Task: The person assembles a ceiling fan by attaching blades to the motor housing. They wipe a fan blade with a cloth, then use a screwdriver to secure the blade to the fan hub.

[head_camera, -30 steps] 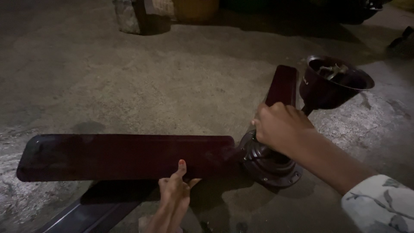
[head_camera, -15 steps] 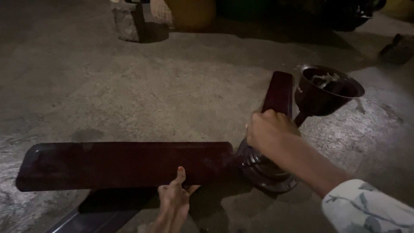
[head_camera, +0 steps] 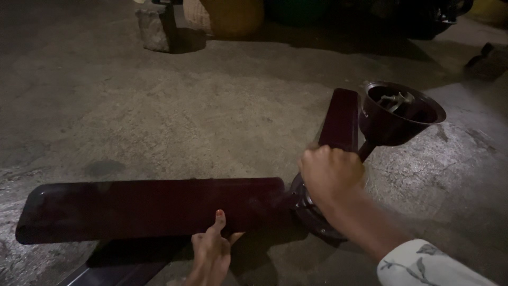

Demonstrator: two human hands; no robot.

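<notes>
While the rough grey concrete floor (head_camera: 174,122) lies bare and wide across the left and middle of the view, a dark maroon ceiling fan rests low in the frame. Its long flat maroon blade (head_camera: 151,209) stretches from a rounded tip at the far left to the hub, its near edge straight and unobstructed. A second maroon blade (head_camera: 124,265) runs under it and off the bottom border. The left hand (head_camera: 211,251) rises from the bottom edge, its fingers loosely spread and one fingertip touching the long blade's near edge; it grips nothing. To the right, the round dark motor hub (head_camera: 312,220) sits on the floor, with the right hand (head_camera: 330,175) closed in a fist around the fan's rod above it. A third blade (head_camera: 338,122) points away toward a dark bell-shaped canopy cup (head_camera: 399,114), tilted open-side up. A grey stone block (head_camera: 153,26) stands far off at the top edge.
</notes>
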